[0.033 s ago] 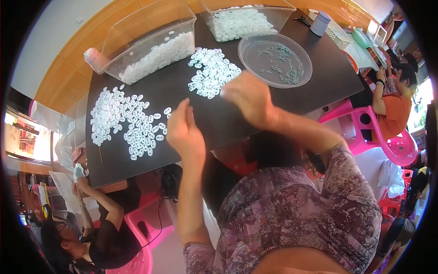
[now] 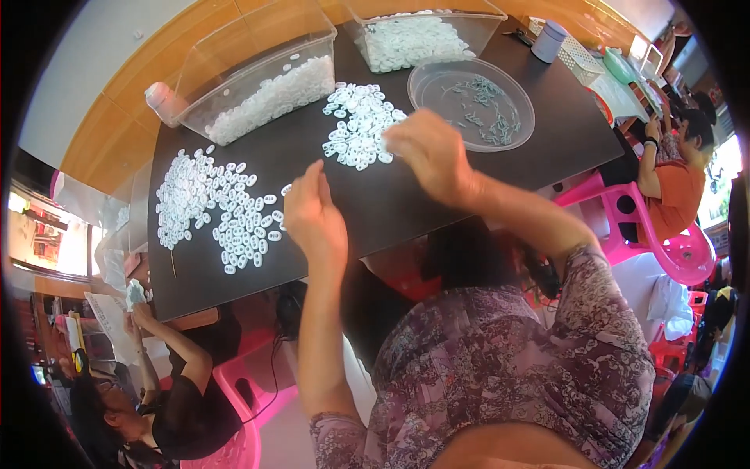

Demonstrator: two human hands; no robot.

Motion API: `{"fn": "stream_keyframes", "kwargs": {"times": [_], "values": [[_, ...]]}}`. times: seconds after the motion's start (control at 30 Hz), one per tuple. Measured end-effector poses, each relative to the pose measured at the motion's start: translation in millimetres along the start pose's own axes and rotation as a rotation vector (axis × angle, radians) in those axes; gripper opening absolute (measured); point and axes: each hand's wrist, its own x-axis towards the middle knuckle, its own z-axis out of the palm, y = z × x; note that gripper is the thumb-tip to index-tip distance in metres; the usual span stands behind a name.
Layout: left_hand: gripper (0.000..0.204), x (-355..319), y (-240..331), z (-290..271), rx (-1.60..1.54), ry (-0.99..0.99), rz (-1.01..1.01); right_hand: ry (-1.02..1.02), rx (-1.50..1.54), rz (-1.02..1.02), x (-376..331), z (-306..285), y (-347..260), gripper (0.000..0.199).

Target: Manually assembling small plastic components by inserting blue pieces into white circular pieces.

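Dark surface point(image 2: 391, 215): two white piles point(image 2: 181, 195) lay out, tubs point(image 2: 250, 72) part-full — right hand point(image 2: 436, 155) beside one, left hand point(image 2: 316, 221) near the other; neither grip's closure could be determined.

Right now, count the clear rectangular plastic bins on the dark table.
2. One bin stands right of the pinkish-white bottle; the other bin stands behind the round clear plastic tray. Others could be hidden.

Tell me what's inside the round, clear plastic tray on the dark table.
The round, clear plastic tray holds small, slender grey-green pieces, loosely scattered. The bare right hand covers its lower-left edge, so anything behind there cannot be seen.
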Motion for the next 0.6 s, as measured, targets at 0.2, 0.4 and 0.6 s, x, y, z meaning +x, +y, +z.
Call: {"fn": "stream_keyframes", "kwargs": {"times": [0.2,0.4,0.6], "values": [[0.025,30,-45,34,0.342,-0.245,0.105,0.056,-0.116,0.100,74,-5,62,0.017],[0.024,23,-41,26,0.260,-0.321,0.104,0.056,-0.340,0.103,140,0,136,0.011],[0.029,21,-40,17,0.109,-0.319,-0.016,0.094,-0.535,-0.001,165,22,205,0.014]]}}
